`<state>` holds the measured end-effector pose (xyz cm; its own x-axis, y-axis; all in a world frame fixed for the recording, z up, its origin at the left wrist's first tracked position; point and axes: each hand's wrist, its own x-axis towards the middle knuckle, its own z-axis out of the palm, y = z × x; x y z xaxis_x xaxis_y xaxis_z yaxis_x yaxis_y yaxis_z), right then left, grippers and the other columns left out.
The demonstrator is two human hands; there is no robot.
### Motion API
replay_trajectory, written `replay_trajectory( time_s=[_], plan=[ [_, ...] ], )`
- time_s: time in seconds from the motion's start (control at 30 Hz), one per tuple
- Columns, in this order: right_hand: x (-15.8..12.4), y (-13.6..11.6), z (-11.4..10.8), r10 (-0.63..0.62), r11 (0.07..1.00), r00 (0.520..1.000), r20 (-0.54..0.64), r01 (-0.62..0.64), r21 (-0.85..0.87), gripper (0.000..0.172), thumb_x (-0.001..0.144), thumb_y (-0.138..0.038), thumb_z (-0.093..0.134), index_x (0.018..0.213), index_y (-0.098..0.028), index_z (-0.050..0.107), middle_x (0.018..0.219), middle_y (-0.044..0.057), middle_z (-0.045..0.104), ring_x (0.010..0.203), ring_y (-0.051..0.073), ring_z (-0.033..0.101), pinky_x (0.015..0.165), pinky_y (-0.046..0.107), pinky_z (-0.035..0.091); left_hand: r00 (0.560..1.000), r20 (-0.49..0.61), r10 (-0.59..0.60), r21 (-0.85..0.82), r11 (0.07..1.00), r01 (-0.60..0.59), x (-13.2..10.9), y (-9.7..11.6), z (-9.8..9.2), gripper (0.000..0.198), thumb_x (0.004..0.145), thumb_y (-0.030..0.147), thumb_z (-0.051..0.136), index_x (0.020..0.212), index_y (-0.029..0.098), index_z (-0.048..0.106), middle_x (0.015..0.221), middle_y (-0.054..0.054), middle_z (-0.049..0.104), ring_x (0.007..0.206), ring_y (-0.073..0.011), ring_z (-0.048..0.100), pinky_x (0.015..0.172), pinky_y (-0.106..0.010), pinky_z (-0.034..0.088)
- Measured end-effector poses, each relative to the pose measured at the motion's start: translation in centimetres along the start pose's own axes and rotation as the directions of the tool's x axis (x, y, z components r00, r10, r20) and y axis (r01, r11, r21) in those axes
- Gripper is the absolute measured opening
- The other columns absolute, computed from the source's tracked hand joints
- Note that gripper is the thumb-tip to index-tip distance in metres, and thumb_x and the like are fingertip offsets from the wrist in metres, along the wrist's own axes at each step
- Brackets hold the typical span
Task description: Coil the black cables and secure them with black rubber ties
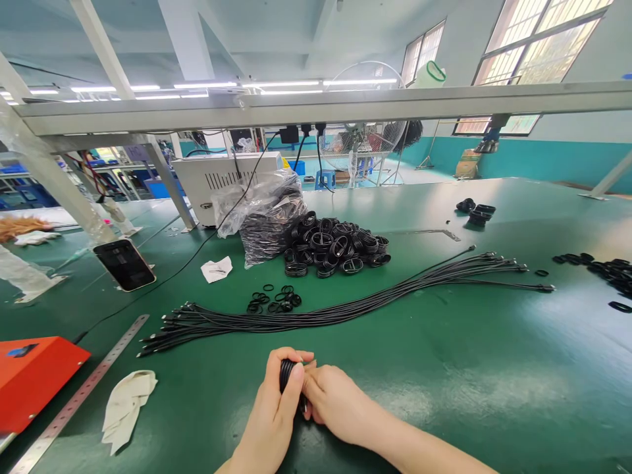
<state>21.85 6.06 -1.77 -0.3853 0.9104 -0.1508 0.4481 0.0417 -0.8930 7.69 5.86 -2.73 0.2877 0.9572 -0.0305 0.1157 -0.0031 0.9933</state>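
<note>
My left hand [277, 403] is closed around a coiled black cable [287, 374], thumb over its top. My right hand [332, 396] presses against the same coil from the right, fingers pinched on it. Both hands hover low over the green table [494, 368] near its front edge. Just beyond them lies a long bundle of straight black cables [345, 308] stretched from left to right. Further back is a heap of coiled black cables [336, 247] and several small black rings [274, 299].
A plastic bag of coils [264, 214] leans by a white machine [217, 178]. A phone [124, 263], a metal ruler [81, 392], an orange box [29, 378] and a white cloth [126, 405] lie at left. More black coils [605, 270] sit at right.
</note>
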Motion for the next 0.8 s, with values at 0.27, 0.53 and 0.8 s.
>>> replay_trajectory(
  time_s=[0.27, 0.53, 0.8],
  plan=[
    [-0.3, 0.0, -1.2, -0.077, 0.951, 0.983, 0.167, 0.022, 0.308, 0.040, 0.099, -0.042, 0.034, 0.072, -0.018, 0.051, 0.053, -0.006, 0.038, 0.049, 0.009, 0.032, 0.051, 0.021, 0.030, 0.997, -0.076, -0.008, -0.047, 0.999, 0.005, 0.3, 0.6, 0.3, 0.031, 0.091, 0.054, 0.041, 0.101, 0.026, 0.047, 0.119, -0.007, 0.064, 0.052, -0.0092, 0.052, 0.054, -0.028, 0.047],
    [-0.3, -0.4, 0.5, -0.084, 0.975, 0.995, -0.048, 0.072, -0.211, 0.043, 0.101, -0.032, 0.024, 0.071, -0.018, 0.052, 0.065, 0.001, 0.058, 0.056, 0.013, 0.050, 0.055, 0.024, 0.032, 1.000, -0.024, 0.019, 0.032, 0.999, -0.018, 0.2, 0.5, 0.1, 0.026, 0.094, 0.048, 0.038, 0.106, 0.026, 0.046, 0.118, -0.007, 0.062, 0.075, -0.0166, 0.062, 0.068, -0.032, 0.049],
    [-0.4, 0.2, 1.0, -0.157, 0.737, 0.973, -0.170, 0.001, -0.676, 0.032, 0.094, -0.026, 0.038, 0.076, -0.017, 0.063, 0.066, 0.011, 0.068, 0.060, 0.025, 0.064, 0.056, 0.030, 0.032, 1.000, -0.005, 0.030, 0.258, 0.966, -0.027, 0.6, 0.0, -0.3, 0.028, 0.090, 0.049, 0.045, 0.101, 0.025, 0.054, 0.084, -0.003, 0.066, 0.074, -0.0213, 0.063, 0.071, -0.035, 0.050]
  ],
)
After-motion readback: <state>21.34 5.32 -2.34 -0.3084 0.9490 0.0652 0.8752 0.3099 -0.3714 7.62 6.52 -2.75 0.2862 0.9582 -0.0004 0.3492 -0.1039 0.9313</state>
